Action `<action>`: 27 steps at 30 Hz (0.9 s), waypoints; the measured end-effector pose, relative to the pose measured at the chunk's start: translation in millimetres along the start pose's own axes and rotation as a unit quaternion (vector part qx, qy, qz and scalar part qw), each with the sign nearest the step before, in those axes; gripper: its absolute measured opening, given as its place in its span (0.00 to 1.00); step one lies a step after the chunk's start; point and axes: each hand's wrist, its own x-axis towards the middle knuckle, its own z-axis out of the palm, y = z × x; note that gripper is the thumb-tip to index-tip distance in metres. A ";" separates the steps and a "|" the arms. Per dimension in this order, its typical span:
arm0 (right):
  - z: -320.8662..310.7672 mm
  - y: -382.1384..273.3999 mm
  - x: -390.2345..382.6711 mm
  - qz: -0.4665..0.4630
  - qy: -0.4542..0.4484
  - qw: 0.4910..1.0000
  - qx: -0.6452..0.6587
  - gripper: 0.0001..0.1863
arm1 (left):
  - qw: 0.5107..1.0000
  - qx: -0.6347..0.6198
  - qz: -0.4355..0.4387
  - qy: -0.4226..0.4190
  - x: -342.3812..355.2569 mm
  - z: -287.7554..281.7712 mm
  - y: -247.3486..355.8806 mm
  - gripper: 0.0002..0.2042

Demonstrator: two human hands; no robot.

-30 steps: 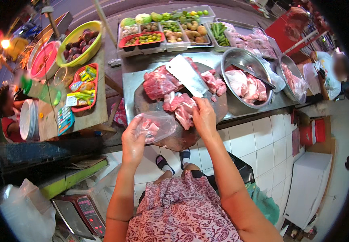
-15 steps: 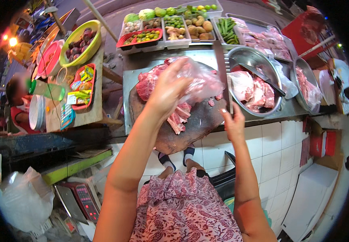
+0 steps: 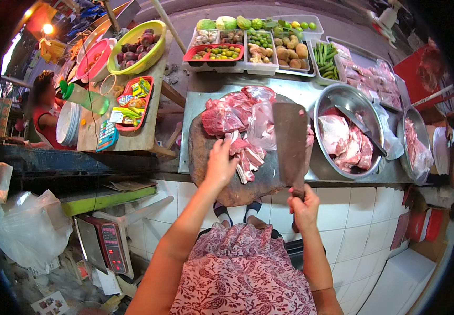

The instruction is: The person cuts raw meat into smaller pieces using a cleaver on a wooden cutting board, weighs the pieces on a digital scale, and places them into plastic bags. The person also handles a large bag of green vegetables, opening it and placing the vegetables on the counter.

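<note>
Big rectangular cleaver [image 3: 290, 144] with a dull grey blade, held upright over the round wooden chopping board [image 3: 222, 184]. Sliced raw pork strips [image 3: 245, 155], pink with white fat, sit piled mid-board

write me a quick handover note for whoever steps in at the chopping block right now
Left hand: pressing on the meat strips on the round chopping block.
Right hand: gripping the cleaver, blade raised over the block.
Clear plastic bag lies on the block beside larger meat cuts.
Done: some strips lie cut.
Left: the large cuts are still whole.
</note>
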 end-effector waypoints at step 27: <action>90.7 49.3 -34.1 -0.132 0.027 0.959 -0.248 0.11 | 0.986 -0.027 0.092 0.135 -27.9 -8.7 -64.6 0.21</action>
